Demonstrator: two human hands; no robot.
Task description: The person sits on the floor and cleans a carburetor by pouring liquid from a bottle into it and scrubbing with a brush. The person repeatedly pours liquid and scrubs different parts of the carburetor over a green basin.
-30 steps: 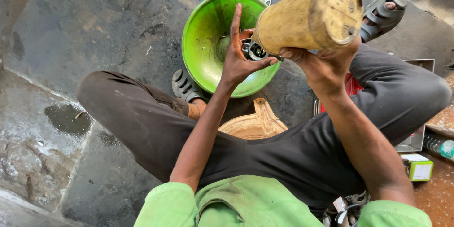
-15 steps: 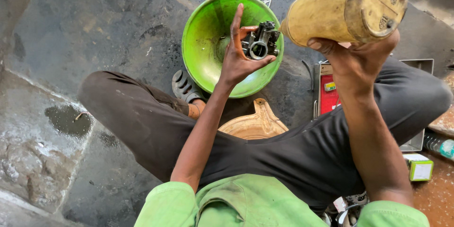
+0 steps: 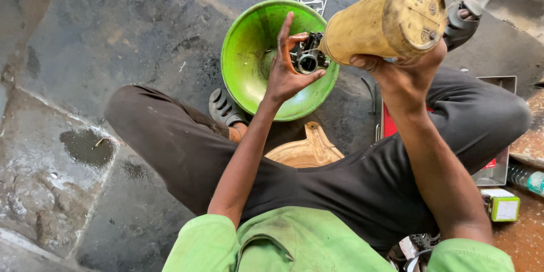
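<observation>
Nearest the camera were the person's green sleeves and shirt front, then dark trousers with the knees spread wide as they sat low over a wooden stool (image 3: pixel 306 150), only its front edge showing between the legs. The ground was a dark, stained concrete floor (image 3: pixel 113 51), cracked and patched, with a small wet puddle (image 3: pixel 88 147) off to the person's left. A grey sandal (image 3: pixel 226 109) covered the foot tucked beside the near rim of a green plastic basin (image 3: pixel 249 62), which stood on the floor in front.

Above the basin, the left hand (image 3: pixel 283 73) held a small dark metal engine part (image 3: pixel 307 56), pinched between thumb and bent fingers, the index finger standing straight up. The right hand (image 3: pixel 396 73) was wrapped from below around a grimy yellow plastic bottle (image 3: pixel 385 20), tipped on its side with the mouth end right against the metal part.

To the right lay a flat metal tray (image 3: pixel 498 130) with something red in it, a small green-and-white box (image 3: pixel 504 208), and the end of a clear bottle (image 3: pixel 527 178). Beyond the basin, some thin bright metal pieces (image 3: pixel 314 4) lay on the floor.
</observation>
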